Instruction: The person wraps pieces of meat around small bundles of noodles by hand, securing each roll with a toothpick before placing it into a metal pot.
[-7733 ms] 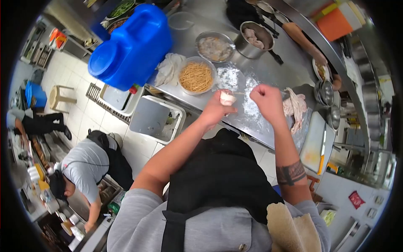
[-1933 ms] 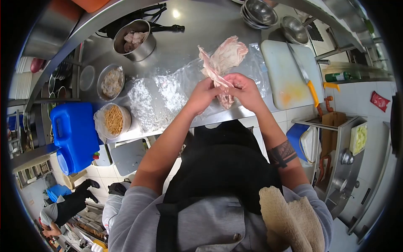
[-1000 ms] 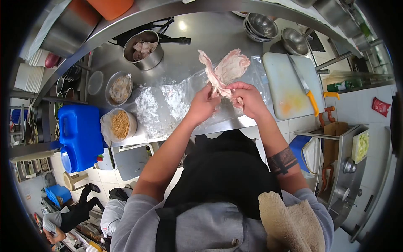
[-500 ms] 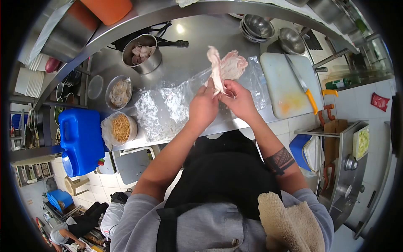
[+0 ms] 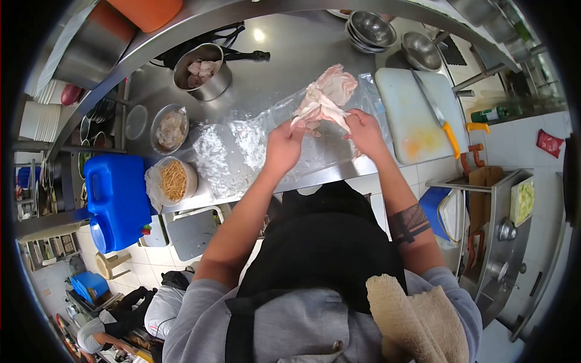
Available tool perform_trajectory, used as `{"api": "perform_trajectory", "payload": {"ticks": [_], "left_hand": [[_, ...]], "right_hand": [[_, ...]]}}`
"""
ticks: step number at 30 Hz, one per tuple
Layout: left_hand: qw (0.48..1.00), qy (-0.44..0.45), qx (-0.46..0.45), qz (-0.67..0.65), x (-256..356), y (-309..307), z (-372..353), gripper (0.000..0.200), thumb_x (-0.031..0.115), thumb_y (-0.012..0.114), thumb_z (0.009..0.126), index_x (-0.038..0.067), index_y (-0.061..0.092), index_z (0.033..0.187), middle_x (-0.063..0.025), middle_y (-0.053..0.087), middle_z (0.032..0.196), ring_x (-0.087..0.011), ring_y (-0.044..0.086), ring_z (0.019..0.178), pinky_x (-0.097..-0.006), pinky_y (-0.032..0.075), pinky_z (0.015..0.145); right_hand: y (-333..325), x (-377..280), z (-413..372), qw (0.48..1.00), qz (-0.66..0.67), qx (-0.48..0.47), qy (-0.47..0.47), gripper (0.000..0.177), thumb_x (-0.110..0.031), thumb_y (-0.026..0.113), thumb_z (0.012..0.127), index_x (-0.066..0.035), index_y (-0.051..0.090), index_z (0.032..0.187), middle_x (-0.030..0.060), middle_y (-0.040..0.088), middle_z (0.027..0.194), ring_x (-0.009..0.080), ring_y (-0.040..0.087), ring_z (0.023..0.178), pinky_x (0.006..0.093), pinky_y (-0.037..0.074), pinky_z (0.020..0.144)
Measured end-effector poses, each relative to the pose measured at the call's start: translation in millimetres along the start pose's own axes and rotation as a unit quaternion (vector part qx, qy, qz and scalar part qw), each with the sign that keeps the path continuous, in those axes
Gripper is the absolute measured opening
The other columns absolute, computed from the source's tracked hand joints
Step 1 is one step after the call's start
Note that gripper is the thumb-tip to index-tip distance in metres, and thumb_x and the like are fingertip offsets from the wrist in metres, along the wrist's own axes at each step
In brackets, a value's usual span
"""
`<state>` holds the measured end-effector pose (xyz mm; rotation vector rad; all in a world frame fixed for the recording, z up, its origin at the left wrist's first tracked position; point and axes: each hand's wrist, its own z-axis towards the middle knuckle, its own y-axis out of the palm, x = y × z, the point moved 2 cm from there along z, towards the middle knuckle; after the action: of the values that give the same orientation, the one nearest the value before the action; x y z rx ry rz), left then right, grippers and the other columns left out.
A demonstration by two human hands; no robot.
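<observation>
A thin, pale pink piece of raw meat (image 5: 322, 113) is stretched between my two hands over the steel table (image 5: 275, 78). My left hand (image 5: 284, 145) pinches its left end between thumb and fingers. Its right end is gripped by my right hand (image 5: 367, 134). Just beyond, more raw meat (image 5: 340, 83) lies in a heap on a clear plastic sheet (image 5: 333, 151), overlapped by the held piece in this view. White, floury-looking patches (image 5: 210, 156) cover the sheet's left part.
Right of the sheet, a white cutting board (image 5: 402, 109) carries a knife (image 5: 437, 115) with a yellow handle. To the left stand a pot of meat (image 5: 212, 88), a bowl (image 5: 155, 136), a tub of thin sticks (image 5: 189, 187) and a blue jerrycan (image 5: 118, 187). Steel bowls (image 5: 372, 30) sit at the back.
My hands have moved apart, left hand leftward and right hand rightward. The meat that stood up in a narrow fold now spreads crosswise between them.
</observation>
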<state>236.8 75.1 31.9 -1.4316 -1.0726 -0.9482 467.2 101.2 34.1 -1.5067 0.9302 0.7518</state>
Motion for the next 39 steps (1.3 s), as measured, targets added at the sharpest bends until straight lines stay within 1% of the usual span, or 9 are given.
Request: {"api": "perform_trajectory", "payload": {"ticks": [3, 10, 13, 19, 21, 23, 25, 30, 39], "left_hand": [[0.999, 0.008, -0.051, 0.007, -0.7, 1.2, 5.0, 0.031, 0.028, 0.059, 0.110, 0.002, 0.074, 0.117, -0.0130, 0.073, 0.082, -0.0184, 0.062, 0.073, -0.0373, 0.052, 0.073], [0.994, -0.057, -0.066, 0.062, -19.1, 1.8, 15.1, 0.033, 0.031, 0.060, 0.109, 0.002, 0.073, 0.120, -0.0059, 0.068, 0.087, -0.0151, 0.060, 0.080, -0.0331, 0.050, 0.076], [0.995, 0.017, 0.034, 0.087, -35.6, -9.2, 25.3, 0.029, 0.023, 0.063, 0.106, 0.003, 0.071, 0.125, -0.0187, 0.073, 0.095, -0.0328, 0.070, 0.086, -0.0417, 0.055, 0.082], [0.809, 0.366, 0.105, 0.447, -8.0, 26.9, 30.7, 0.040, 0.020, 0.071, 0.100, 0.000, 0.067, 0.134, -0.0185, 0.071, 0.107, -0.0348, 0.070, 0.092, -0.0453, 0.057, 0.086], [0.840, 0.370, 0.096, 0.385, 24.8, 36.7, 26.7, 0.043, 0.020, 0.071, 0.100, -0.001, 0.065, 0.137, -0.0182, 0.071, 0.111, -0.0346, 0.070, 0.098, -0.0436, 0.057, 0.089], [0.870, 0.364, 0.084, 0.323, 47.9, 51.0, 15.6, 0.045, 0.021, 0.072, 0.101, -0.001, 0.063, 0.140, -0.0179, 0.072, 0.116, -0.0344, 0.071, 0.103, -0.0420, 0.056, 0.092], [0.987, 0.124, -0.095, -0.042, 54.6, 63.8, 19.6, 0.040, 0.021, 0.074, 0.099, -0.003, 0.066, 0.130, -0.0163, 0.073, 0.105, -0.0242, 0.070, 0.091, -0.0367, 0.056, 0.086], [0.984, 0.075, -0.136, 0.083, 65.0, 46.2, 19.0, 0.028, 0.021, 0.074, 0.099, -0.005, 0.070, 0.107, -0.0126, 0.071, 0.085, -0.0157, 0.065, 0.077, -0.0328, 0.054, 0.076], [0.978, 0.027, -0.180, 0.103, 58.9, 7.3, 20.0, 0.026, 0.019, 0.070, 0.092, -0.007, 0.069, 0.095, -0.0134, 0.072, 0.081, -0.0196, 0.069, 0.075, -0.0370, 0.055, 0.071]], "right_hand": [[-19.2, 26.1, 5.6, 0.955, 0.269, -0.099, 0.079, 0.029, -0.019, 0.055, 0.100, 0.005, 0.070, 0.105, 0.0105, 0.064, 0.083, 0.0189, 0.063, 0.068, 0.0341, 0.061, 0.065], [-76.3, 70.2, 6.0, 0.968, 0.227, 0.025, 0.104, 0.030, -0.022, 0.053, 0.100, 0.002, 0.069, 0.091, 0.0098, 0.061, 0.077, 0.0172, 0.060, 0.063, 0.0367, 0.059, 0.060], [-120.2, 83.3, 6.5, 0.941, 0.296, 0.112, 0.121, 0.026, -0.023, 0.056, 0.098, -0.001, 0.064, 0.086, 0.0064, 0.056, 0.072, 0.0169, 0.058, 0.061, 0.0369, 0.057, 0.058], [-112.0, 64.2, -1.0, 0.926, 0.364, 0.085, 0.055, 0.024, -0.024, 0.060, 0.099, -0.001, 0.066, 0.099, 0.0058, 0.060, 0.075, 0.0164, 0.060, 0.063, 0.0343, 0.056, 0.061], [-88.8, 46.6, -4.9, 0.933, 0.350, 0.062, 0.052, 0.024, -0.023, 0.060, 0.101, -0.001, 0.067, 0.105, 0.0055, 0.062, 0.078, 0.0155, 0.062, 0.068, 0.0335, 0.055, 0.064], [-66.6, 33.4, -17.2, 0.940, 0.336, 0.034, 0.056, 0.024, -0.022, 0.060, 0.102, -0.001, 0.068, 0.111, 0.0053, 0.064, 0.080, 0.0146, 0.064, 0.072, 0.0328, 0.055, 0.067], [-45.1, 16.8, -22.6, 0.972, 0.224, -0.063, 0.013, 0.024, -0.019, 0.058, 0.105, -0.002, 0.068, 0.119, 0.0037, 0.067, 0.086, 0.0113, 0.064, 0.079, 0.0297, 0.052, 0.071], [-19.2, -8.4, -30.2, 0.985, 0.137, -0.086, -0.065, 0.023, -0.015, 0.056, 0.107, -0.003, 0.067, 0.123, 0.0009, 0.067, 0.092, 0.0079, 0.059, 0.084, 0.0280, 0.050, 0.075], [-5.0, -45.2, -34.3, 0.959, -0.127, -0.103, -0.230, 0.020, -0.007, 0.058, 0.100, 0.001, 0.067, 0.116, 0.0188, 0.071, 0.102, 0.0363, 0.069, 0.095, 0.0431, 0.055, 0.084]]}}
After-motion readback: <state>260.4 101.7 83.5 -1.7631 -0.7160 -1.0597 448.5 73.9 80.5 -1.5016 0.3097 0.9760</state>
